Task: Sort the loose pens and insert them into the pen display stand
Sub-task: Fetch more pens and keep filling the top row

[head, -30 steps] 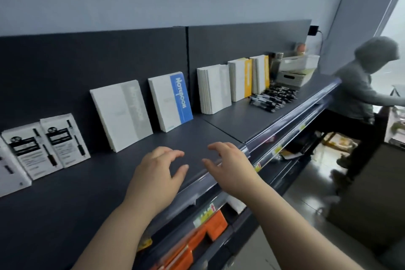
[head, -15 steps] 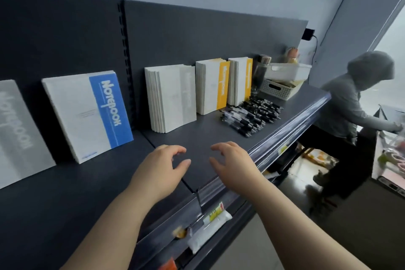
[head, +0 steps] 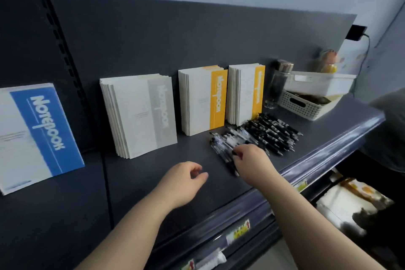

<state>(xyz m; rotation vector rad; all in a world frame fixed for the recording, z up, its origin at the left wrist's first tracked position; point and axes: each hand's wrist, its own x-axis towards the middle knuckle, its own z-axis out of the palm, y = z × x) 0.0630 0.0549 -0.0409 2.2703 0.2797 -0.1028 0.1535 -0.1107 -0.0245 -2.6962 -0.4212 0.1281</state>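
Loose pens lie in two heaps on the dark shelf (head: 142,186): clear-bodied pens (head: 226,141) nearer me and black pens (head: 272,132) to their right. My right hand (head: 255,163) is on the near end of the clear-bodied heap, with its fingertips curled and pinching a pen there. About a hand's width to the left, my left hand (head: 184,182) hovers over bare shelf with loosely curled fingers and holds nothing. No pen display stand is in view.
Stacks of notebooks lean on the back panel: blue (head: 37,136), grey (head: 142,114) and two yellow (head: 203,98). A dark bottle (head: 277,85), a white lattice basket (head: 300,107) and a white tray (head: 317,83) stand at the right end. The shelf's front rail (head: 306,164) runs diagonally.
The view has shifted right along the shelf, towards the pens. My right hand has reached forward from mid-air onto the pen heap. My left hand still hovers without holding anything.
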